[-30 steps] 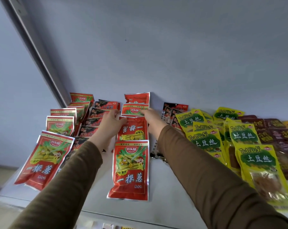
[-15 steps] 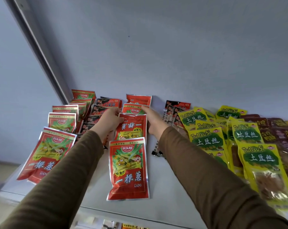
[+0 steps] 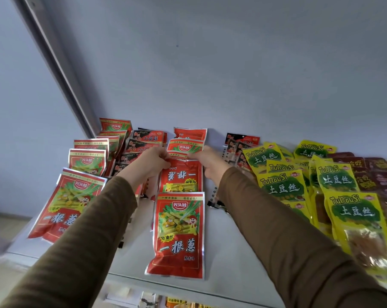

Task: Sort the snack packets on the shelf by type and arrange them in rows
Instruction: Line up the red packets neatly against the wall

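A row of red packets runs from front to back along the middle of the white shelf [image 3: 230, 258]. The second one, an upside-down red packet [image 3: 181, 177], has its far edge pinched by my left hand [image 3: 152, 163] at the left corner and my right hand [image 3: 208, 162] at the right corner. In front of it lies a large red packet [image 3: 179, 235]; behind it lie two more red packets [image 3: 186, 146]. Another row of red packets [image 3: 73, 197] fills the left side. Black-and-red packets [image 3: 143, 141] lie between the two red rows, partly hidden by my left arm.
Yellow-green packets [image 3: 335, 181] lie in overlapping rows on the right, with dark brown packets [image 3: 375, 172] beyond them. More black-and-red packets [image 3: 238, 143] sit at the back beside my right hand. A grey upright post [image 3: 61, 67] borders the shelf on the left.
Both hands have closed in on the far edge of the upside-down red packet, which now looks creased at its top. The view has shifted slightly.
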{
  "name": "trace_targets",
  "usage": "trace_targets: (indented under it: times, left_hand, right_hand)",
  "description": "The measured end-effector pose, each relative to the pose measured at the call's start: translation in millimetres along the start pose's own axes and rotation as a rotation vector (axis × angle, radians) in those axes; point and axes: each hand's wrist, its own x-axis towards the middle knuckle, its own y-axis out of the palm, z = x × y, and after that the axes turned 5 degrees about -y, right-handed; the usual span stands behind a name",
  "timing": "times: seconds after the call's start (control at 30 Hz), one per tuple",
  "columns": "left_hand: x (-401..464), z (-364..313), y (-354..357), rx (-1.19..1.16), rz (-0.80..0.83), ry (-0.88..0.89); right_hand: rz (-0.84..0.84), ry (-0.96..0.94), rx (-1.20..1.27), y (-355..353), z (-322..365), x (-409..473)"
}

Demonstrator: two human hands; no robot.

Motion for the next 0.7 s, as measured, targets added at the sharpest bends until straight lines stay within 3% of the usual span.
trace_targets:
  times: [0.23, 0.37, 0.57, 0.7]
  left_hand:
    - [6.2, 5.9, -4.9, -0.054, -0.067, -0.006]
    - [12.7, 5.6, -11.2, 0.026, -0.112, 0.001]
    - [7.1, 7.8, -11.3, 0.023, -0.276, 0.045]
    - [-32.6, 19.7, -9.3, 0.02, -0.503, 0.151]
  right_hand:
    - [-0.099, -0.032, 0.127, 1.3, 2.4, -1.9]
    - [-0.093, -0.014, 0.169, 5.1, 6.1, -3.6]
    - [-0.07, 0.063, 0.134, 12.2, 6.9, -10.3]
    - [-0.047, 0.071, 0.076, 8.5, 9.4, -12.4]
